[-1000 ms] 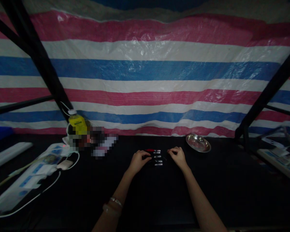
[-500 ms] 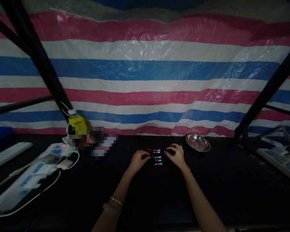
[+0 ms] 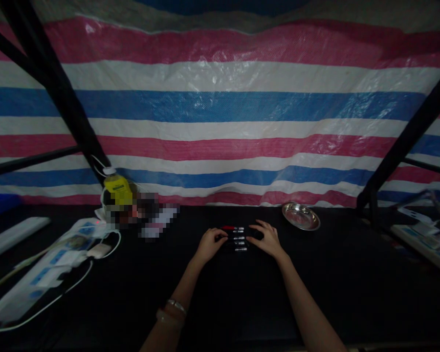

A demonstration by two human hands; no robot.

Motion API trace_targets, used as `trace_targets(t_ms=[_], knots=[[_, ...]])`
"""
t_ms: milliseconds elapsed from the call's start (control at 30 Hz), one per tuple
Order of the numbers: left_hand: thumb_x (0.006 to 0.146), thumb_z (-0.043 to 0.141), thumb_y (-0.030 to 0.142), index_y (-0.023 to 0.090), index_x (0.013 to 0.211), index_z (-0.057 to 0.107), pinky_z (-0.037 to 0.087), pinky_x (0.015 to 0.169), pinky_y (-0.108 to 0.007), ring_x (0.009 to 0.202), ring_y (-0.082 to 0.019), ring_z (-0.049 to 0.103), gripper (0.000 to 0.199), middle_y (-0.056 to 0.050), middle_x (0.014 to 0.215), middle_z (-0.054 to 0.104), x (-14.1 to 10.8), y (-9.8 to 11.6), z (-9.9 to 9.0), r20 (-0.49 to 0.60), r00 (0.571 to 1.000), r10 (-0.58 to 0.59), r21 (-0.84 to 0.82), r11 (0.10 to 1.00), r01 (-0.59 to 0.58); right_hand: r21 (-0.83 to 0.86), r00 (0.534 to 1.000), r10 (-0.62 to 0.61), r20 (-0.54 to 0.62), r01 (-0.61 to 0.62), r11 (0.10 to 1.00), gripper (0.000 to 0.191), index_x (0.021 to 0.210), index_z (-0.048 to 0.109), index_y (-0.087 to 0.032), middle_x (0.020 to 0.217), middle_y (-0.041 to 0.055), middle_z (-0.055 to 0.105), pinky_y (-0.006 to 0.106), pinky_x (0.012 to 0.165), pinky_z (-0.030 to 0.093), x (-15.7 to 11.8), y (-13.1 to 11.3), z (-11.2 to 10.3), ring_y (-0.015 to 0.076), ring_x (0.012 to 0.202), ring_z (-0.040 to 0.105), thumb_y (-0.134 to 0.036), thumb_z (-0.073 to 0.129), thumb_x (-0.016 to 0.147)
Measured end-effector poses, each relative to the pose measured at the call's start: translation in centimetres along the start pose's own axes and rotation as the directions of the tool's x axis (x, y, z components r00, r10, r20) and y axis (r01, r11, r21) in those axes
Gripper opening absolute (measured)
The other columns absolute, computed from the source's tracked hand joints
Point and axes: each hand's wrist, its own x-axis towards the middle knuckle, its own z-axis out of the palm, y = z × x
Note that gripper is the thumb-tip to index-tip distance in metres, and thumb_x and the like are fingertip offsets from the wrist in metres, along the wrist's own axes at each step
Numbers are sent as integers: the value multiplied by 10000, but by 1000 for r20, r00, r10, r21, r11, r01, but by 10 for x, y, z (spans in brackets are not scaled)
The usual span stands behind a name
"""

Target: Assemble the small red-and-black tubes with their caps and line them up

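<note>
From the head camera, here we are over a black tabletop point(image 3: 242, 308), and the landmark is that shiny metal dish point(image 3: 301, 216) near the back edge. Look left of the dish and a bit closer to the wearer: there's the row of slim rods point(image 3: 239, 243), at least four, stacked one below another, silver ends pointing toward the dish's side, the dark bodies fading into the black surface. Topmost, furthest back, lies the red rod point(image 3: 227, 228). On the far side of the row from the dish sits the left hand point(image 3: 209, 245), thumb and forefinger curled close together beside the dark bodies; whether they grip one, I can't tell. Between row and dish comes the right hand point(image 3: 269, 240), thumb and fingers well parted, nothing visible held, thumb tip just beside the silver ends; contact is too small to judge. A silver bracelet point(image 3: 176, 306) circles the left wrist. Far left of the dish, there's the yellow bottle point(image 3: 118, 189), with a pixelated patch point(image 3: 139, 210) below it hiding whatever is there, and a white power strip point(image 3: 44, 269) further out with plugs in it. Right of the dish, well apart, another power strip point(image 3: 425, 244). Behind the dish hangs the striped sheet point(image 3: 223, 105), red, white and blue.
</note>
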Motion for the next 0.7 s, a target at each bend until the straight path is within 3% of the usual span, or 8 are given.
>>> trace_targets(t_ms=[300, 500, 700], knots=[[712, 587, 243, 217, 795, 696, 412, 751, -315, 784, -184, 559, 140, -36, 846, 676, 0, 1, -1, 1, 1000, -14, -28, 1000, 14, -33, 998, -54, 23, 55, 998, 526, 1144, 584, -326, 1312, 63, 479, 448, 977, 259, -2, -1, 0, 275, 1236, 380, -495, 669, 653], [718, 582, 230, 211, 786, 693, 411, 733, -308, 750, -172, 551, 132, -35, 824, 668, 0, 2, -2, 9, 1000, 14, -17, 1000, -14, 18, 999, -38, 15, 38, 999, 432, 1102, 610, -314, 1293, 49, 503, 445, 986, 265, -1, 5, 3, 250, 1224, 406, -300, 647, 672], [732, 544, 311, 190, 821, 662, 429, 602, -256, 608, -123, 517, 191, -19, 762, 614, 3, -4, 0, -138, 988, -72, -75, 995, 62, 117, 998, -18, -53, 24, 993, 339, 986, 665, -288, 1212, 34, 568, 436, 976, 307, 3, 10, 7, 227, 1153, 482, -183, 571, 677]])
